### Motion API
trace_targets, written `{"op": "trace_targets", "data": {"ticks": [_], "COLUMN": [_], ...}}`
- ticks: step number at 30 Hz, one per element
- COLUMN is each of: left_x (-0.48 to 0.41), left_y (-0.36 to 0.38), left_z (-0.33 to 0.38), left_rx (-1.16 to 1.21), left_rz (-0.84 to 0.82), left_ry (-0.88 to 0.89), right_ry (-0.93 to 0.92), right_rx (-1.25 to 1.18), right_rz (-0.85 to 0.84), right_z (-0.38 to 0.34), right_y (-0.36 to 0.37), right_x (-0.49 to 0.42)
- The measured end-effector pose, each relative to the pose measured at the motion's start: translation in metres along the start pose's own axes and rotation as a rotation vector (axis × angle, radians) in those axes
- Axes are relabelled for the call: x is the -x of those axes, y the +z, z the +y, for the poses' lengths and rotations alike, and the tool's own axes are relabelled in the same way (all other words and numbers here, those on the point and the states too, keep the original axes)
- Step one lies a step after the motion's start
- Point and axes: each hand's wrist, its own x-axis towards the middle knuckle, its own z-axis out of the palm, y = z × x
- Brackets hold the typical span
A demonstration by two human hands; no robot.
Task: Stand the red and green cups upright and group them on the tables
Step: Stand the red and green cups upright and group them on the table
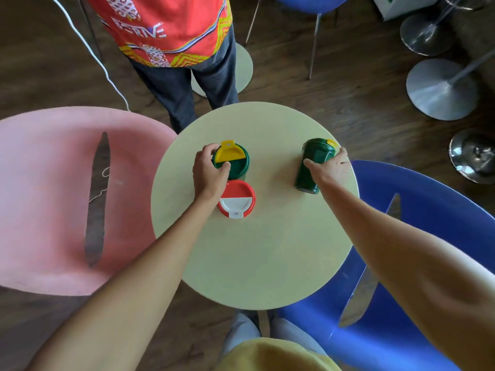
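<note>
Left hand (209, 171) has its fingers clamped on the rim of an upright green cup (232, 160), yellow flap on the lid, left of centre on the round bench (254, 263). Red cup (236, 198) stands upright just beside it, nearer side, touching or almost. Right hand (330, 167) has its fingers wrapped on a second green cup (313, 164), tilted, near the bench's right edge, well apart from the pair. Pink chair (48, 196) left, blue chair (428, 263) right.

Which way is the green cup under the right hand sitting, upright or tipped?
Tipped. The right-side green cup shows its whole side wall, lid pointing away, with the right hand gripping it.
</note>
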Motion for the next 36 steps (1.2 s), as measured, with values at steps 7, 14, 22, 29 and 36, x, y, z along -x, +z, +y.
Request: {"op": "trace_targets", "data": {"ticks": [7,14,22,29,36], "left_x": [-0.004,-0.003,-0.002,-0.001,-0.002], "left_y": [-0.003,-0.007,-0.006,-0.008,-0.010], "left_z": [-0.003,0.001,0.003,0.005,0.000], "left_rx": [0.041,0.053,0.044,0.044,0.077], "left_rz": [-0.022,-0.030,-0.035,-0.051,-0.076], "left_ry": [-0.027,-0.046,-0.069,-0.074,-0.116], "right_ry": [0.124,-0.032,-0.299,-0.416,-0.469], "right_rx": [-0.055,-0.110,-0.283,-0.224,-0.245], "right_rz": [-0.162,-0.302,-0.473,-0.562,-0.529], "right_z": [0.003,-0.001,0.015,0.037,0.044], "right_y": [0.015,0.018,0.019,0.020,0.019], "right_x": [-0.024,-0.008,0.017,0.015,0.021]}}
